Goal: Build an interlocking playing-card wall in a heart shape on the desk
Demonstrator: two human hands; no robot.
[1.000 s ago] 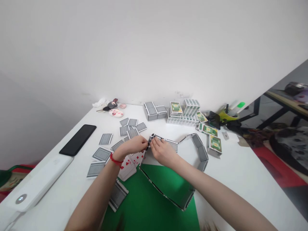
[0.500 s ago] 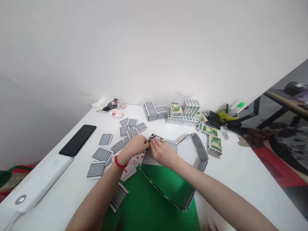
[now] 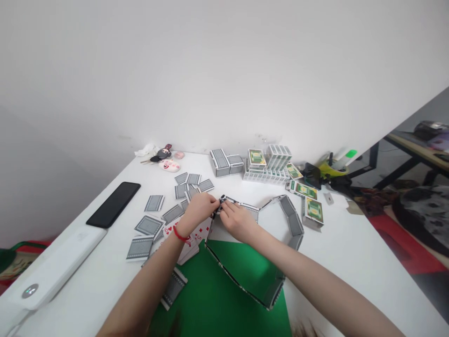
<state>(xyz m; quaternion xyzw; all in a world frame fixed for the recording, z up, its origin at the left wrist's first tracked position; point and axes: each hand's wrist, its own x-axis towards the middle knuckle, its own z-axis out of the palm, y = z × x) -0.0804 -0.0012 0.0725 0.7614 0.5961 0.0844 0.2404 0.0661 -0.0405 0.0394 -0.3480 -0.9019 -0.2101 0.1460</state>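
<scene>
A ring of folded playing cards stands on edge, partly on the white table and partly on a green sheet. At its far left corner, my left hand, with a red bracelet on the wrist, pinches the card ring. My right hand is closed on the same corner from the right, fingers pressed together against the cards. The fingertips nearly meet, and they hide the joint between them. Below my left hand lie face-up playing cards. Several folded grey-backed cards are scattered to the left.
Folded card blocks and stacked card boxes stand by the wall. More card boxes lie right. A black phone and a white power strip-like device lie left. A mouse and keys sit at the back left.
My left hand has shifted slightly right and upward at the ring's corner, uncovering more of the face-up cards. My right fingers have curled a little; the ring stays nearly in place.
</scene>
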